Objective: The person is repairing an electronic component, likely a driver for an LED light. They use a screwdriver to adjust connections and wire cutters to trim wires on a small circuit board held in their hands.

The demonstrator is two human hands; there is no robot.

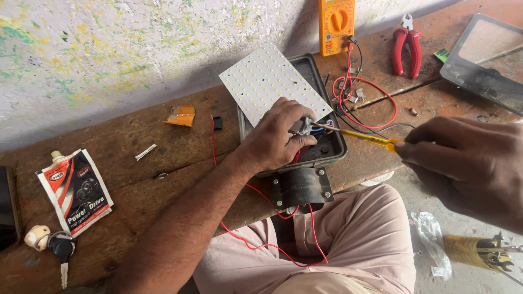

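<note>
Black lamp housing rests on the wooden bench; left hand is closed on a small wired component inside it; right hand is clamped on a yellow screwdriver, tip at that component; white LED panel lies tilted just above the left grip; red pliers sit well beyond.
</note>
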